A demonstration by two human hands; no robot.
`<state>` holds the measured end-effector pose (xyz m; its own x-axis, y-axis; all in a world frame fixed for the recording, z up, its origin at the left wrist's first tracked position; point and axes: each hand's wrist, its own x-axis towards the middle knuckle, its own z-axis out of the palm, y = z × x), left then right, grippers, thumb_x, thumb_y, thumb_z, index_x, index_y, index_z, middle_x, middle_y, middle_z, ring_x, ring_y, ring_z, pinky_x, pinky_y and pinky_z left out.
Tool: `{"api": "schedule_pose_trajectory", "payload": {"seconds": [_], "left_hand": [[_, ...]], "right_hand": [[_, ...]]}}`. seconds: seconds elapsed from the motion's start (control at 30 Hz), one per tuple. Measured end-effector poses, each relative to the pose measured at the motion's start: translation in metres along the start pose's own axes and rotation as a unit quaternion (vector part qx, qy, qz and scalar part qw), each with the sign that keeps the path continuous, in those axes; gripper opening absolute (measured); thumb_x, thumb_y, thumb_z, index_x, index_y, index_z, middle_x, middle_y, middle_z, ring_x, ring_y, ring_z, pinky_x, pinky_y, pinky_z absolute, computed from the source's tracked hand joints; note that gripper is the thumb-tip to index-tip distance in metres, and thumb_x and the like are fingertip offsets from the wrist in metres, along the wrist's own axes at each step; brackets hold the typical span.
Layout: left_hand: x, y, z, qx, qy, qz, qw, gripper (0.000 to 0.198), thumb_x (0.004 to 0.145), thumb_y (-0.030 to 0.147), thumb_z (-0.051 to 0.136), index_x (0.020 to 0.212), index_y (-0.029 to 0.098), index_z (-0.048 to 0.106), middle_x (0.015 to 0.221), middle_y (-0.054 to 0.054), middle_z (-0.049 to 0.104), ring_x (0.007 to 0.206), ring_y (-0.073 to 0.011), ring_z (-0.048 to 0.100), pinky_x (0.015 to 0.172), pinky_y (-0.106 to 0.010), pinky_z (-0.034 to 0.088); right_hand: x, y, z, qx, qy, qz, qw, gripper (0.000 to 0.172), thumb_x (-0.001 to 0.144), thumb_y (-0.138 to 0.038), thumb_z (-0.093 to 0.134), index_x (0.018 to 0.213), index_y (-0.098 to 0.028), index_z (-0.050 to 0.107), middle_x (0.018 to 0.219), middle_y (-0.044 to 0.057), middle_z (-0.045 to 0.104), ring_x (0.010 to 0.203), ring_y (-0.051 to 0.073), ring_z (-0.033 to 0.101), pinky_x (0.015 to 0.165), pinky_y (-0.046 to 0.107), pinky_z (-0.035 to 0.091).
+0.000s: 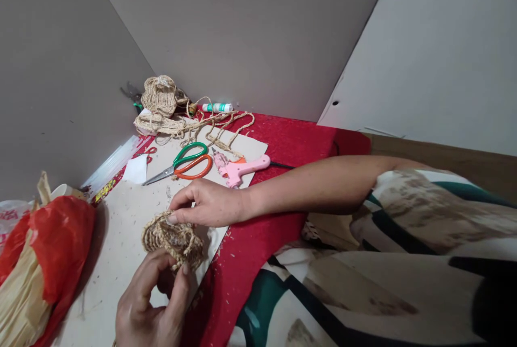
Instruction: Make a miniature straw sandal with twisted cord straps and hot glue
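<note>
A small coiled piece of braided straw cord [151, 236] is held just above the pale board [117, 244]. My right hand [210, 201] reaches in from the right and pinches the piece's upper edge between thumb and finger. At its lower edge, my left hand [155, 298] has thumb and fingers closed on the cord. Beyond my right hand lie scissors [159, 177] with one green and one orange handle. Beside them a pink hot glue gun [250, 166] rests, partly on the board.
At the back sit another woven straw piece [159, 95], loose braided cord [220, 134] and a white-and-green tube [217, 107]. Clear glue sticks [111, 161] and a white paper scrap [135, 168] lie left. A red plastic bag [64, 244] holds straw strips [24, 298]. Red cloth [283, 134] covers the table.
</note>
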<state>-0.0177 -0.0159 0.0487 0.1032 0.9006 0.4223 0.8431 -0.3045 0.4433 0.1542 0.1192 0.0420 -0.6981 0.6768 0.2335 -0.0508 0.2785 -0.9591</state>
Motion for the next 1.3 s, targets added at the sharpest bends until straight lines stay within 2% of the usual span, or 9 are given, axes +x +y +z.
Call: {"api": "schedule_pose_trajectory", "payload": {"seconds": [0.1, 0.33, 0.53, 0.7, 0.8, 0.9, 1.07, 1.17, 1.3], "left_hand": [[0.004, -0.003, -0.003, -0.017, -0.034, -0.004, 0.999, 0.003, 0.083, 0.023, 0.068, 0.084, 0.024, 0.066, 0.083, 0.0, 0.073, 0.065, -0.0137, 0.067, 0.059, -0.02, 0.052], [0.005, -0.004, -0.008, -0.068, -0.056, -0.12, 0.989, 0.012, 0.081, 0.033, 0.07, 0.077, 0.022, 0.067, 0.074, -0.001, 0.069, 0.067, -0.0155, 0.064, 0.059, -0.02, 0.05], [0.007, 0.0, -0.006, -0.15, -0.029, -0.261, 0.953, 0.024, 0.073, 0.043, 0.078, 0.081, 0.021, 0.073, 0.082, -0.004, 0.072, 0.07, -0.0173, 0.064, 0.065, -0.024, 0.051], [0.01, 0.0, -0.005, -0.201, -0.019, -0.328, 0.923, 0.029, 0.061, 0.04, 0.087, 0.077, 0.021, 0.074, 0.067, 0.0, 0.066, 0.061, -0.0135, 0.055, 0.06, -0.021, 0.047], [0.012, -0.006, -0.003, -0.253, -0.014, -0.365, 0.896, 0.031, 0.06, 0.044, 0.088, 0.075, 0.02, 0.073, 0.06, 0.002, 0.061, 0.06, -0.012, 0.052, 0.059, -0.019, 0.045], [0.014, -0.017, -0.001, -0.317, -0.035, -0.388, 0.865, 0.034, 0.062, 0.047, 0.087, 0.073, 0.019, 0.072, 0.053, 0.003, 0.055, 0.054, -0.0102, 0.048, 0.055, -0.019, 0.042], [0.015, -0.026, 0.005, -0.371, -0.045, -0.404, 0.835, 0.033, 0.064, 0.046, 0.087, 0.071, 0.019, 0.071, 0.052, 0.004, 0.054, 0.055, -0.009, 0.047, 0.059, -0.018, 0.041], [0.014, -0.024, 0.009, -0.382, -0.061, -0.415, 0.823, 0.034, 0.066, 0.048, 0.086, 0.072, 0.018, 0.071, 0.052, 0.003, 0.055, 0.056, -0.0095, 0.048, 0.058, -0.019, 0.041], [0.015, -0.024, 0.011, -0.384, -0.073, -0.416, 0.821, 0.036, 0.07, 0.048, 0.083, 0.085, 0.018, 0.071, 0.054, 0.001, 0.06, 0.057, -0.0111, 0.053, 0.061, -0.02, 0.044]], "right_hand": [[0.002, 0.005, 0.001, 0.007, 0.006, 0.005, 1.0, 0.011, 0.088, -0.015, 0.065, 0.079, -0.008, 0.067, 0.063, -0.005, 0.056, 0.058, 0.005, 0.05, 0.057, 0.017, 0.036], [0.004, 0.011, 0.004, 0.038, -0.003, 0.01, 0.999, 0.011, 0.088, -0.016, 0.065, 0.079, -0.009, 0.066, 0.063, -0.005, 0.056, 0.058, 0.006, 0.05, 0.056, 0.017, 0.038], [0.004, 0.01, 0.002, 0.062, 0.003, 0.026, 0.998, 0.012, 0.087, -0.017, 0.065, 0.078, -0.01, 0.067, 0.061, -0.005, 0.056, 0.055, 0.005, 0.049, 0.054, 0.017, 0.038], [0.006, 0.014, 0.002, 0.057, 0.001, 0.053, 0.997, 0.008, 0.086, -0.017, 0.066, 0.083, -0.01, 0.067, 0.065, -0.004, 0.059, 0.056, 0.006, 0.052, 0.054, 0.018, 0.041], [0.005, 0.016, -0.001, -0.013, 0.044, 0.004, 0.999, 0.015, 0.086, -0.018, 0.067, 0.096, -0.008, 0.069, 0.081, 0.003, 0.069, 0.071, 0.01, 0.061, 0.067, 0.022, 0.048], [0.0, 0.015, -0.003, -0.105, 0.078, -0.106, 0.986, 0.026, 0.088, -0.022, 0.065, 0.109, -0.005, 0.067, 0.097, 0.01, 0.072, 0.084, 0.014, 0.065, 0.08, 0.026, 0.05], [-0.007, 0.018, -0.001, -0.243, -0.049, -0.294, 0.923, 0.03, 0.093, -0.027, 0.064, 0.114, -0.006, 0.066, 0.105, 0.01, 0.074, 0.096, 0.018, 0.066, 0.089, 0.032, 0.047], [-0.007, 0.023, 0.001, -0.322, -0.089, -0.309, 0.89, 0.025, 0.097, -0.025, 0.057, 0.115, -0.009, 0.066, 0.105, 0.008, 0.074, 0.098, 0.018, 0.066, 0.089, 0.034, 0.044], [-0.003, 0.032, 0.001, -0.333, -0.088, -0.32, 0.883, 0.024, 0.1, -0.026, 0.054, 0.112, -0.01, 0.067, 0.101, 0.008, 0.075, 0.095, 0.017, 0.066, 0.089, 0.033, 0.043]]}}
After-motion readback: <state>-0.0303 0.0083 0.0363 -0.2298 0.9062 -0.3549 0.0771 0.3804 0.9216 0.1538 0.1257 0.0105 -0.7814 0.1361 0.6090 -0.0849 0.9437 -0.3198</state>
